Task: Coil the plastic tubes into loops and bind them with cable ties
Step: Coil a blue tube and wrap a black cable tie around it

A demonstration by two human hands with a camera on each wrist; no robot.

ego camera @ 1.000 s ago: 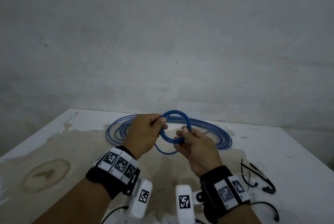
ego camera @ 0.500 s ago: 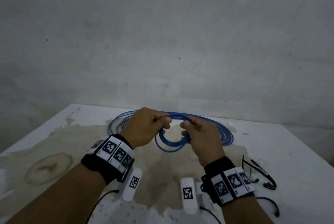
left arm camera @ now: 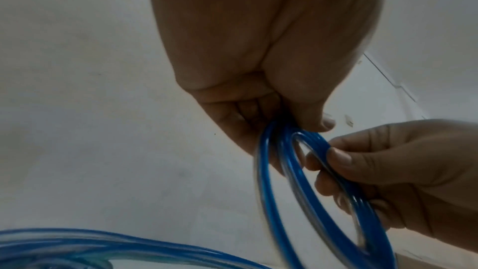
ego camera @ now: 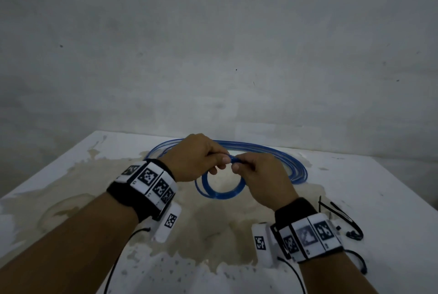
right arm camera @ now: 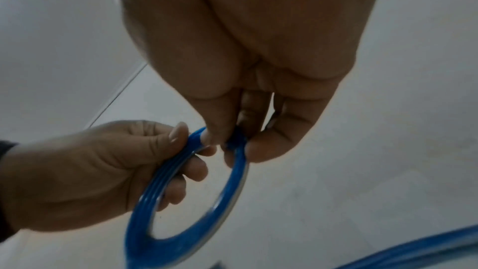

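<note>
A small coil of blue plastic tube [ego camera: 219, 193] hangs between both hands above the stained white table [ego camera: 391, 187]. My left hand [ego camera: 199, 158] pinches its top from the left, thumb over the strands [left arm camera: 274, 136]. My right hand [ego camera: 258, 175] grips the top from the right, fingers curled round the blue coil [right arm camera: 232, 173]. The two thumbs nearly meet. Behind the hands a wider, loose length of the same blue tube [ego camera: 286, 158] lies on the table. Black cable ties [ego camera: 341, 218] lie at the right, beside my right wrist.
A grey wall [ego camera: 213, 44] rises just behind the table's far edge. A large brownish stain [ego camera: 213, 229] covers the middle of the table. Thin black cords run from the wrist-worn cameras near the front edge.
The small coil has tipped down from upright to hang below the hands. Both hands have drawn together at its top and turned knuckles up.
</note>
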